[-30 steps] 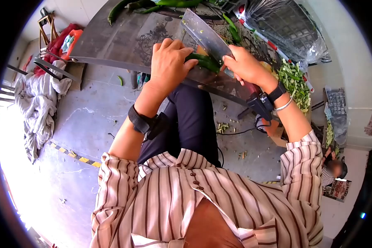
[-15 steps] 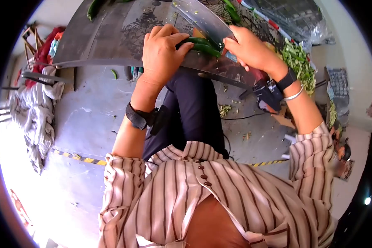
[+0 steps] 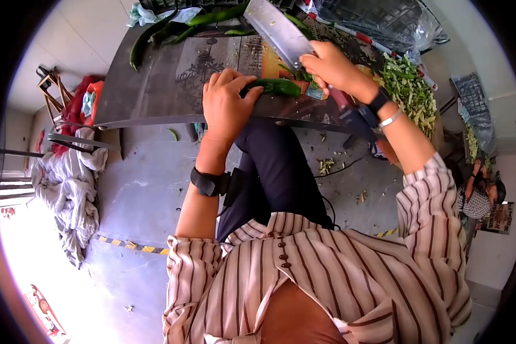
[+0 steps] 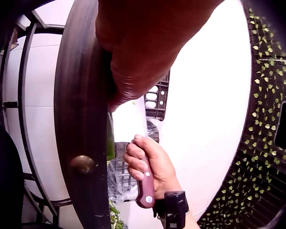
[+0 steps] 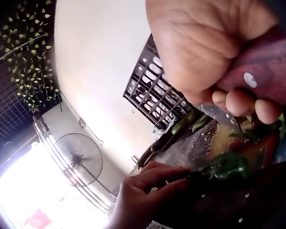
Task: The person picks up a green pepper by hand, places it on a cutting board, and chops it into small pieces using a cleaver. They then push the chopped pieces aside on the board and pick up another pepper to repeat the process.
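In the head view my left hand [image 3: 226,106] pinches a long green pepper [image 3: 278,87] between thumb and fingers at the table's near edge. My right hand [image 3: 338,71] grips a cleaver [image 3: 275,34] by its dark red handle, its broad blade angled up and away to the left, behind the pepper's right end. The right wrist view shows the pepper [image 5: 229,167] below the cleaver handle [image 5: 264,71], with green pieces beside it. From the left wrist, the riveted handle [image 4: 146,188] is visible in my right fist; the pepper there is mostly hidden.
Several whole peppers [image 3: 140,46] lie at the table's [image 3: 155,80] far left. A heap of chopped green pieces [image 3: 410,103] sits at the right. Behind stands a plastic-wrapped black crate [image 3: 378,23]. Another person [image 3: 476,198] is far right.
The cleaver blade has come up and away from the pepper, whose right end now shows uncovered. My left hand still holds the pepper. The head view has shifted slightly.
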`<state>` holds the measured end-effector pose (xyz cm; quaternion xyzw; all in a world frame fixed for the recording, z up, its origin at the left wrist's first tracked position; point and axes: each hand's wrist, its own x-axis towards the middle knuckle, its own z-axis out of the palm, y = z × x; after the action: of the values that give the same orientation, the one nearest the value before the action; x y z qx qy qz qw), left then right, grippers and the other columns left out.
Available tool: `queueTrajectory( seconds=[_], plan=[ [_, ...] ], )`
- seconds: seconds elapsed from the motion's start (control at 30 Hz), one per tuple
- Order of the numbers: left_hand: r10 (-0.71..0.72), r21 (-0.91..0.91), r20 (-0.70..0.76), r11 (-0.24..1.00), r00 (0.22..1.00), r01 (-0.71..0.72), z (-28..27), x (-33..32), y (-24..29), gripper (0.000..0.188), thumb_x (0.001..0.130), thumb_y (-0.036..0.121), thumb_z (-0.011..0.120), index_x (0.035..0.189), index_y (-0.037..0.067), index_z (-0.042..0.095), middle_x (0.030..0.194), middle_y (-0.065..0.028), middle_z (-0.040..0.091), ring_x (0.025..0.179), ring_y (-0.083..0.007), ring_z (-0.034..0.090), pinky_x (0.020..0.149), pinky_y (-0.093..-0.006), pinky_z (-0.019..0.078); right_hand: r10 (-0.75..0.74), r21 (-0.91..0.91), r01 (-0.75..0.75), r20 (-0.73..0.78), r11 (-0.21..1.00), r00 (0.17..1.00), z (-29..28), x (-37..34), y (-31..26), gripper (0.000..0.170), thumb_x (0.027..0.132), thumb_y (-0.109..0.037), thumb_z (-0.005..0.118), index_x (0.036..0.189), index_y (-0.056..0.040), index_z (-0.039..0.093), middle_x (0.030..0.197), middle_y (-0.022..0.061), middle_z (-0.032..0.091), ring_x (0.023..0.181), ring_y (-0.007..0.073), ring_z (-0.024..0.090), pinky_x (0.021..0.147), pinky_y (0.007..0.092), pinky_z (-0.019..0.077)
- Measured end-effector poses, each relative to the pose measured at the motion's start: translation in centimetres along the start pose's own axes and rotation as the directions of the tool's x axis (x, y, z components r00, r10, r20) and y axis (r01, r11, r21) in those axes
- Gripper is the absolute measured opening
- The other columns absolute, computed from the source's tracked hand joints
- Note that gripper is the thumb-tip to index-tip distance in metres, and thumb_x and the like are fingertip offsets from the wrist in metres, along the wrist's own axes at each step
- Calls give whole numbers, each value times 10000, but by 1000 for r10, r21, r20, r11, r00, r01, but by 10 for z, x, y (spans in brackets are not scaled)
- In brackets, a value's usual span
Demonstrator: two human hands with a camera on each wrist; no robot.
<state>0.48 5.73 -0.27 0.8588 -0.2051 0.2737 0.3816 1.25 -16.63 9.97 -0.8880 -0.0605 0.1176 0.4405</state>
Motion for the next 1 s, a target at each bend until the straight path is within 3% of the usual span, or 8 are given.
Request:
queueTrajectory(
  seconds=[0.1, 0.5, 1.0],
  plan=[
    [-5, -18, 4, 1000, 1000, 5, 1, -1, -2, 200, 720, 234, 779, 895, 140, 756, 859, 15, 614, 863, -221, 567, 787, -351, 433, 38, 11, -38, -14, 999, 999, -10, -26, -11, 201, 970, -195, 522, 952, -2, 470, 668, -10, 454, 420, 58, 452, 356, 246, 402],
    [-32, -5, -4, 999, 999, 32, 0, -1, 1, 192, 749, 241, 773, 907, 132, 760, 840, 8, 611, 859, -210, 571, 797, -338, 435, 135, -62, -132, 47, 989, 990, 5, -58, -21, 229, 960, -198, 521, 897, 18, 477, 575, 16, 480, 412, 84, 474, 368, 266, 402],
    [-37, 21, 9, 999, 999, 37, -3, -1, 4, 189, 764, 263, 763, 914, 148, 761, 851, 17, 618, 864, -202, 574, 798, -334, 435, 130, -243, -90, 152, 966, 980, 3, -46, -23, 206, 959, -174, 497, 878, 13, 461, 550, 25, 491, 406, 105, 495, 374, 278, 416]
  ],
)
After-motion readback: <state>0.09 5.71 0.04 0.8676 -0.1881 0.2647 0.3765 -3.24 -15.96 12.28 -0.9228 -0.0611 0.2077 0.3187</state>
